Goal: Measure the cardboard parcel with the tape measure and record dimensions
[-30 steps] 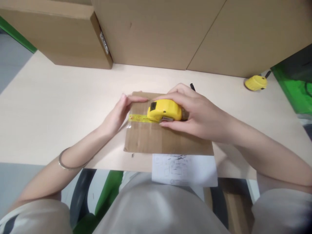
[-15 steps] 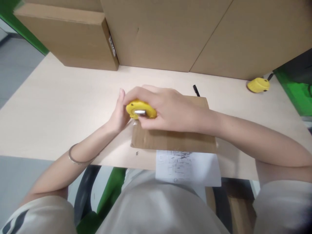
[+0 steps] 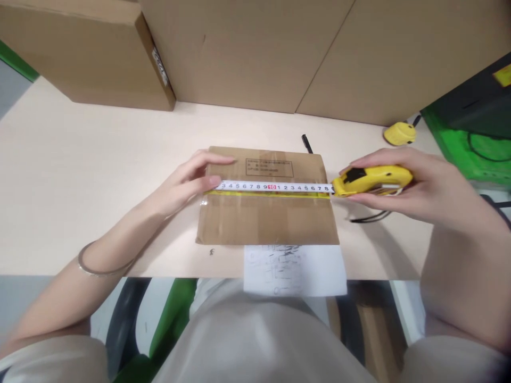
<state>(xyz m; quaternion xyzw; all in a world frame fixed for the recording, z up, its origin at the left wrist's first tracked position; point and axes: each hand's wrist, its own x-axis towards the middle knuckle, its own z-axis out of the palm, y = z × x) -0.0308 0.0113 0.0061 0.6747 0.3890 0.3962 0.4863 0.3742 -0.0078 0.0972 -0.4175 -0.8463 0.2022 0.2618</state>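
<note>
A small brown cardboard box (image 3: 267,221) lies flat, with a printed frame of text on its upper face. Across it stretches the white blade (image 3: 255,186) of a tape measure, numbers up, with a yellow edge below. My left hand (image 3: 187,183) is at the box's left edge, its thumb pressing down the blade's end and its index finger lying on the box top. Past the right edge, my right hand (image 3: 419,183) is wrapped round the yellow tape measure (image 3: 373,180), from which a dark wrist cord (image 3: 369,219) hangs.
A paper with handwriting (image 3: 295,271) sticks out under the box over the table's front edge. Behind the box lies a black pen (image 3: 306,143). A second yellow object (image 3: 400,133) sits at back right. Large cardboard boxes (image 3: 235,58) line the back.
My right hand has moved right with the tape measure, drawing the blade out across the box. My left hand now pins the blade's end. The view has shifted slightly.
</note>
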